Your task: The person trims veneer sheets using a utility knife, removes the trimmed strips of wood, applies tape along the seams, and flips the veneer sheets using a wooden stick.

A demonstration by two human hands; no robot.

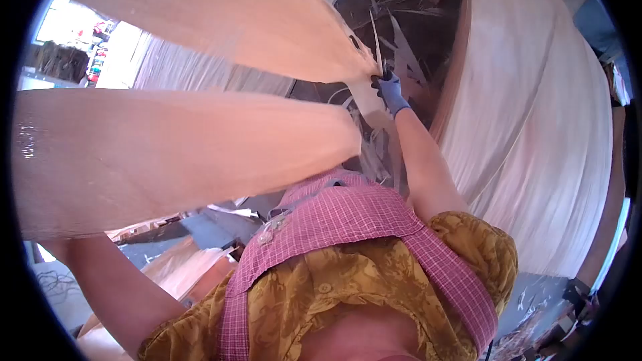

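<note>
A wide, thin pale-orange wood veneer sheet [180, 150] stretches from the left edge to just above the checked apron [334, 214]. My left forearm goes up behind its lower left part, and the sheet hides my left hand. Above it, a second veneer sheet [234, 20] tapers toward my right hand [390, 90], which wears a blue-grey glove with dark fingertips. The fingers of that hand are closed on a narrow pointed veneer strip [376, 37] at the tip of the upper sheet. A torn pale flap [366, 101] hangs just left of the glove.
A large stack of pale veneer sheets [535, 120] curves along the right side. Torn scraps [428, 0] lie on the dark surface at the top centre. More veneer pieces [180, 267] are at the lower left, beyond my left arm. Debris [535, 314] lies at the lower right.
</note>
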